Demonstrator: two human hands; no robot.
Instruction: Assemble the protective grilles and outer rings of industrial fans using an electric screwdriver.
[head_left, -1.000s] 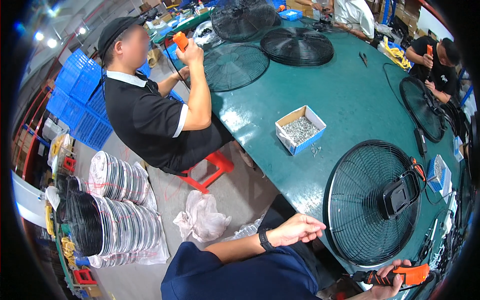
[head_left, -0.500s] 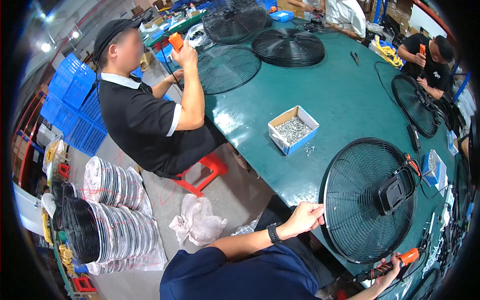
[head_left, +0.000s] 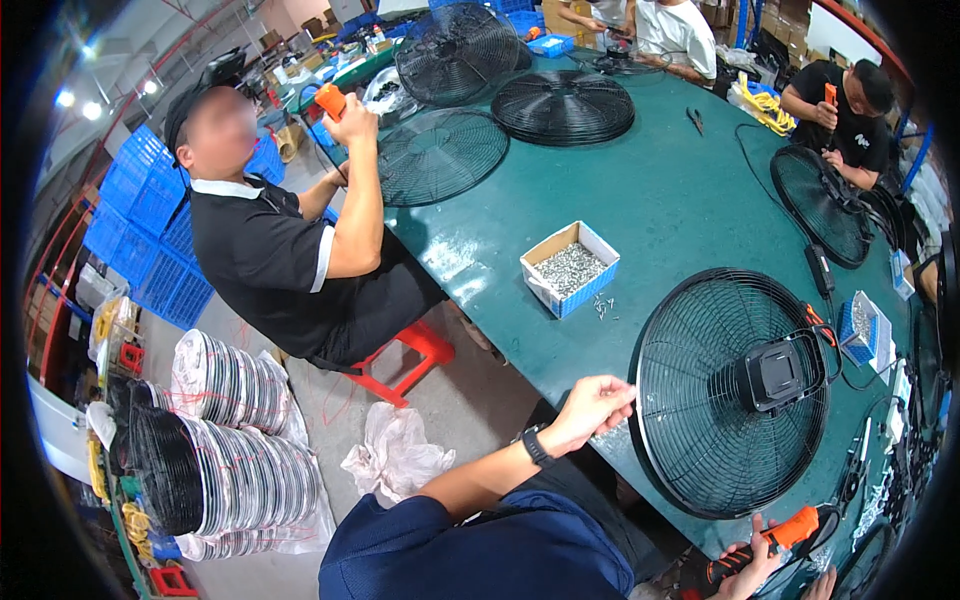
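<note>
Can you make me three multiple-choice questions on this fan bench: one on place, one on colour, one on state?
1. Where does the left hand rest?
A. on the rim of the round black wire fan guard
B. in the small open cardboard box of screws
C. on the red stool

2. What colour is the power screwdriver in the right hand?
A. blue
B. orange and black
C. white

3. How does the fan guard lie?
A. upright
B. flat on the green table
C. hanging

Answers: A, fingers meet the guard's edge; B, its body shows orange; B, it lies face down on the tabletop.
</note>
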